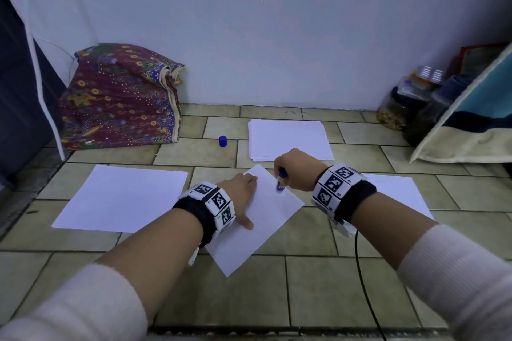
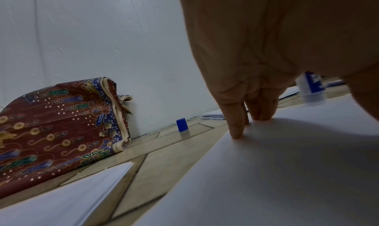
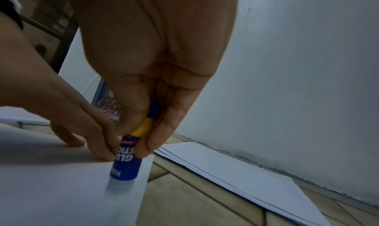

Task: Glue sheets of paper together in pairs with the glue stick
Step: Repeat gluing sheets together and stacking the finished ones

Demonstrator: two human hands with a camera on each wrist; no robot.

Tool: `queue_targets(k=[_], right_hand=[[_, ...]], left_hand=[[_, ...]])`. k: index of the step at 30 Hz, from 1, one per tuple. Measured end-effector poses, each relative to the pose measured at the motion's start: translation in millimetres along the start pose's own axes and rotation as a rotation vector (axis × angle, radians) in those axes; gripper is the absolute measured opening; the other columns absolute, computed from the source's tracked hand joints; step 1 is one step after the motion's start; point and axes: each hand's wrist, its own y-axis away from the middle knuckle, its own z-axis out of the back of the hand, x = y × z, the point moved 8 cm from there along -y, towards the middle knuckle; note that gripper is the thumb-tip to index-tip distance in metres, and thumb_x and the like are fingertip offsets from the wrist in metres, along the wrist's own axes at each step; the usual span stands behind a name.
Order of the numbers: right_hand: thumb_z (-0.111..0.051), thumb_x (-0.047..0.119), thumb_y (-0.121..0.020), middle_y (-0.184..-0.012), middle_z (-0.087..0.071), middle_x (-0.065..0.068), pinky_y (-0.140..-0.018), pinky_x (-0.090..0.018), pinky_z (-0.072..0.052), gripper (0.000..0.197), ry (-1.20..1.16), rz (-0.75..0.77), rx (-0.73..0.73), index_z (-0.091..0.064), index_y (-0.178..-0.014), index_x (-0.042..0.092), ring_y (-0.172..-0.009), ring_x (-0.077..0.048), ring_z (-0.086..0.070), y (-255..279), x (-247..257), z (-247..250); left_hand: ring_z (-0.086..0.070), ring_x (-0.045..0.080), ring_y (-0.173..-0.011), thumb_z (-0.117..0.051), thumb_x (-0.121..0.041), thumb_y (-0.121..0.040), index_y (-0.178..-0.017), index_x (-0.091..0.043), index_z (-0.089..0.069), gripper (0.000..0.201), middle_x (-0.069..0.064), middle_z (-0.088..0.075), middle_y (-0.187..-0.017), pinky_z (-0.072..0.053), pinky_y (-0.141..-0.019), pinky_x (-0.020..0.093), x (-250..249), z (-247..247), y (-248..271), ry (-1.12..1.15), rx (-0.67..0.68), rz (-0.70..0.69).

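My right hand (image 1: 295, 169) clamps its fingers (image 3: 156, 138) around the glue stick (image 1: 281, 181), tip down on the angled sheet (image 1: 260, 219) on the floor. My left hand (image 1: 239, 194) presses flat on that sheet, fingers together, just beside the stick.

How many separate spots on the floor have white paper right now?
4: a stack near the wall, paper at left, the tilted sheet under the left hand and glue stick, and paper at right, partly hidden by the right wrist.
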Motion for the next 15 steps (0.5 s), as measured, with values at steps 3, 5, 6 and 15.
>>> queue_targets(k=[3,5,6,15], right_hand=[[-0.061,0.006,-0.087,-0.08,-0.049,0.004,-0.055,-0.018,-0.033,0.017,-0.004,0.009,0.003,-0.064,-0.103,0.009,-0.08,-0.015,-0.044,13,-8,-4],[-0.059,0.003,-0.087,-0.076,-0.047,0.006,-0.052,-0.013,-0.028,0.017,-0.004,0.01,0.011,-0.063,-0.103,0.009,-0.078,-0.016,-0.043,20,-13,-6],[-0.059,0.003,-0.087,-0.078,-0.048,0.004,-0.052,-0.012,-0.028,0.017,-0.004,0.012,0.014,-0.063,-0.103,0.008,-0.077,-0.015,-0.044,23,-15,-7],[-0.069,0.016,-0.084,-0.098,-0.062,-0.002,-0.069,-0.02,-0.042,0.02,-0.049,-0.037,-0.011,-0.066,-0.103,0.012,-0.086,-0.012,-0.047,29,-31,8]], left_hand=[[-0.026,0.023,-0.137,-0.077,-0.05,-0.072,-0.148,-0.005,-0.017,0.107,0.008,-0.023,-0.152,-0.04,-0.104,0.045,1,0,0,-0.01,-0.005,-0.001],[-0.024,0.024,-0.138,-0.079,-0.046,-0.071,-0.15,-0.015,-0.015,0.106,0.007,-0.022,-0.152,-0.04,-0.104,0.046,-1,1,-1,-0.015,-0.004,-0.023],[-0.021,0.025,-0.139,-0.079,-0.044,-0.071,-0.151,-0.024,-0.011,0.107,0.007,-0.019,-0.152,-0.04,-0.104,0.047,-3,0,-2,-0.021,0.005,-0.04],[-0.027,0.027,-0.136,-0.068,-0.065,-0.073,-0.15,-0.041,-0.011,0.098,0.01,-0.023,-0.145,-0.043,-0.094,0.041,0,1,-3,-0.179,0.05,0.007]])
